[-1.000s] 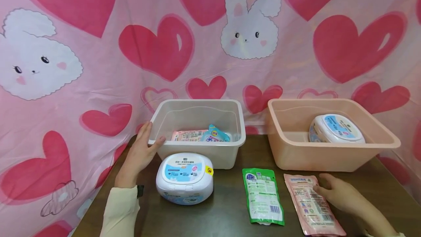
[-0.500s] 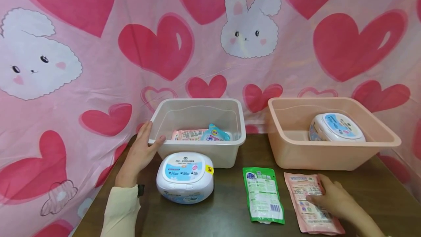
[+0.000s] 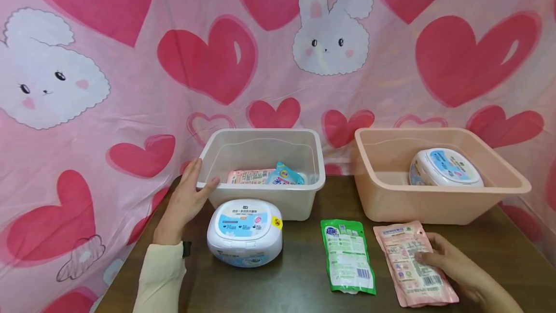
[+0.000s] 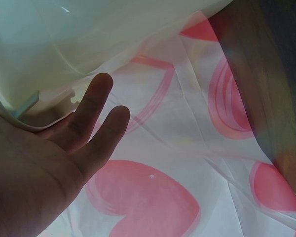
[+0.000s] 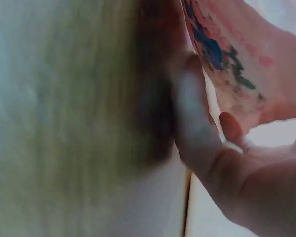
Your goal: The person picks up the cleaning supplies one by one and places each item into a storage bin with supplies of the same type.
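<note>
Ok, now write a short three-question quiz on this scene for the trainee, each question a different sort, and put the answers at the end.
1. Name it: what does the right hand hold?
2. True or false: a tub sits inside the peach bin.
3. Fill in the number: the left hand touches the grey bin, in which ___ pouches can be seen.

Key
1. A pink pouch.
2. True.
3. Two: a second pink pouch and a blue pouch.
</note>
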The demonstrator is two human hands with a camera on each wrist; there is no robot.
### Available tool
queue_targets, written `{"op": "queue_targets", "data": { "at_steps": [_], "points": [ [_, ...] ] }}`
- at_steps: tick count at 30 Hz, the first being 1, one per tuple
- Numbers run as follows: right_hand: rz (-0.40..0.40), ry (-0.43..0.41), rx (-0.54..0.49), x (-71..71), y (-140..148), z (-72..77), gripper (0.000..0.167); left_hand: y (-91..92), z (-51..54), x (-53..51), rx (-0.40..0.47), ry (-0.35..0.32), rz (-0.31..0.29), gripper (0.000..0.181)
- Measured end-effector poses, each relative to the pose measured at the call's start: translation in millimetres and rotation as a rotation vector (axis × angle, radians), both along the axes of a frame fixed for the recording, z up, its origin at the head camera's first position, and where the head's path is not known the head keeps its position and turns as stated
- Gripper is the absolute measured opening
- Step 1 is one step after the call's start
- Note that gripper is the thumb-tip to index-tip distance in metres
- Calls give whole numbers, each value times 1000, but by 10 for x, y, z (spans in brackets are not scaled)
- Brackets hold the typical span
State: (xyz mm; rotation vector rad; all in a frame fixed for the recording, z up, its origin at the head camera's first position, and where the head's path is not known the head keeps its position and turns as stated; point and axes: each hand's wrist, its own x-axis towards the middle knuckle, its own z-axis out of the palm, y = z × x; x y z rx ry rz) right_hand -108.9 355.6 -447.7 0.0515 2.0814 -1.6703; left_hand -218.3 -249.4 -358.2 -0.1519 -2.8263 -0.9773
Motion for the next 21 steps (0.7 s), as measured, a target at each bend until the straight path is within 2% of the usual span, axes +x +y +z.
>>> {"op": "queue_targets", "data": {
  "at_steps": [3,7,9,13,18,21],
  "points": [
    [83,-87,-201,34,2,-35,73,5,-1,-4,1,1,8,96],
    [185,-181,-409,84,-34,-61,64,13,2,3,-1,2,17,96],
    [209,-203,-455,100,-62,-46,57,11,2,11,3,9,17,96],
    [215,-202,-456,128,-105,37,49,23,-6,8,18,16,13,94],
    [228,-224,-531,163,-141,191,49,29,-14,-4,25,9,17,96],
    [226,-242,-602,181,-163,310,58,19,-8,-8,29,-1,23,98]
  ]
}}
